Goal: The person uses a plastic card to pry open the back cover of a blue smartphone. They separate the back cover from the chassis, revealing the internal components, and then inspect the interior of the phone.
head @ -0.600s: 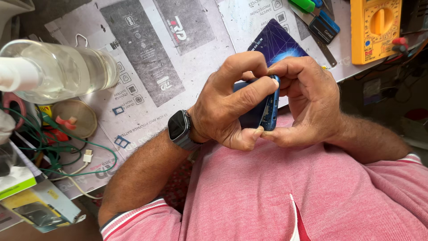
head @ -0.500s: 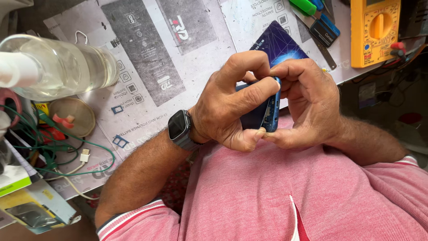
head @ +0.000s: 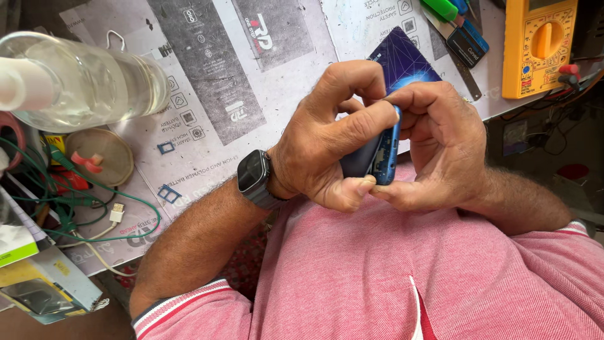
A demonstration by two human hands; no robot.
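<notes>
- The left hand [head: 327, 141] and right hand [head: 434, 148] are pressed together around a blue phone [head: 385, 151], held edge-up just above the person's pink shirt [head: 402, 277].
- Left fingers curl over the phone's top; the left thumb pinches its lower edge against the right thumb.
- A dark smartwatch [head: 255, 177] sits on the left wrist.
- Behind the hands, a dark blue card [head: 402, 60] lies on the printed mat covering the counter [head: 264, 94].
- Far left stands a clear bottle [head: 88, 82]; far right lies a yellow multimeter [head: 541, 44].
</notes>
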